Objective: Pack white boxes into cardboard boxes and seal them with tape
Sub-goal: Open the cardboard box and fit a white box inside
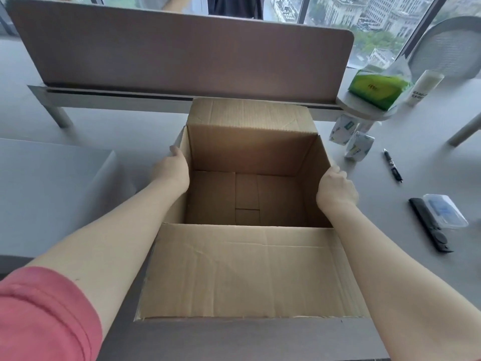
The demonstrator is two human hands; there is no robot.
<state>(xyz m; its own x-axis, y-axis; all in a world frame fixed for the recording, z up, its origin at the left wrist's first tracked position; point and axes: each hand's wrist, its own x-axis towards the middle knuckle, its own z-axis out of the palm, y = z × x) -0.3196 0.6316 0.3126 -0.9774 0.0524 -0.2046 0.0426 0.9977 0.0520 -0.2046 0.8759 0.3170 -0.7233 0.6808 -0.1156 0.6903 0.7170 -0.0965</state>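
Your left hand (173,166) and right hand (335,190) each grasp side rim of open brown cardboard box (247,199), probably steadying it. Box sits on grey tabletop (390,256), empty inside. White boxes not visible.

A high-rise office: grey desk (416,256) with divider panel (182,53), city buildings (364,14) outside.

The cardboard box (250,194) is plain brown corrugated board, matt, with fine ribbing on its far flap and creases across the near one. The counter (416,230) has a smooth, matt grey finish. The divider panel (169,48) looks like dull brownish cloth. The tissue pack (377,87) is wrapped in glossy green plastic film. The small lidded container (445,213) is clear, shiny plastic, and the pen (393,165) glossy black.
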